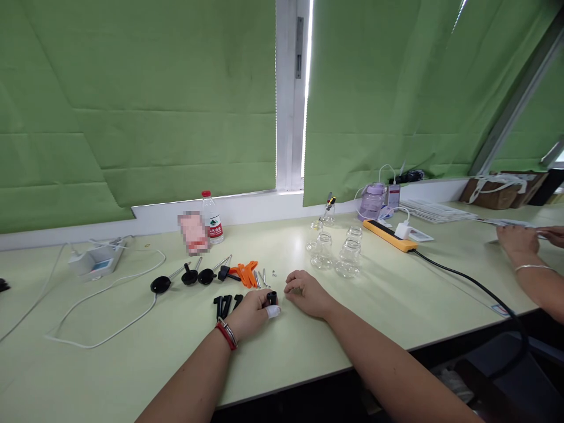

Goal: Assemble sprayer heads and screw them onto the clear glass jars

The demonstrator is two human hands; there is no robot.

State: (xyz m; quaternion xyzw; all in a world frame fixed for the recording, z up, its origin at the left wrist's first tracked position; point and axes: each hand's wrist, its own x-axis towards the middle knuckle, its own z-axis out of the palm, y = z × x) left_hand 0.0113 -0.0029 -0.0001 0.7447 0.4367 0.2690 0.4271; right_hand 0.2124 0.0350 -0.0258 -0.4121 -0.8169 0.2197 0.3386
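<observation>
My left hand is closed around a small black hollow plastic part, its open end facing up. White tape wraps the thumb. Just to the right, my right hand rests low over the table with its fingers curled together; whatever is in its fingertips is hidden. Black plastic handles lie beside my left hand, partly covered by it. Beyond are orange plastic handles, metal pins and tiny metal pieces. Farther left lie black round cups with metal rods and a black knob-like piece.
Several clear glass jars stand right of centre. Behind are a water bottle, a purple jug and a yellow power strip with a black cable. White cables cross the left. Another person's hands are at far right.
</observation>
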